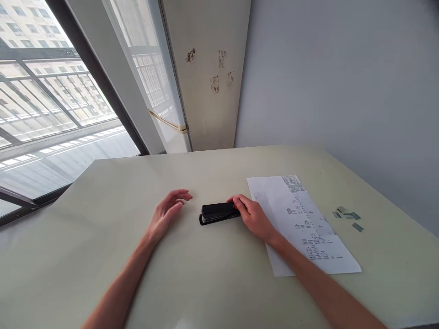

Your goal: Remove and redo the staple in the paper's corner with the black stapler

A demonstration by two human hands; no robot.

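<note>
Lying flat on the pale worktop (212,283), the black stapler (219,213) sits between the two hands, its long axis running nearly left to right across the view, with the left end angled slightly toward the person. The right hand (253,215) is on it: the fingers curl over the stapler's right end, and the thumb seems to sit against the near side, though the hand's own back hides that contact, so how firm the grip is cannot be told. The stapler does not look lifted; its base appears to rest on the surface.

The left hand (168,211) lies just to the left of the stapler, apart from it, palm down and turned a little inward, fingers loosely spread and slightly bent, holding nothing. Its fingertips point toward the stapler's free left end, with a bare strip of worktop between them.

So the right hand is the nearer one, already touching, while the left is near but clear of it.

Under the right wrist and forearm lies a printed sheet of paper (305,224), set at a slant, its near corner toward the person. Well to the right of the sheet, a few strips of staples (348,217) lie scattered. A window (51,105) fills the left side beyond the worktop's far edge.
</note>
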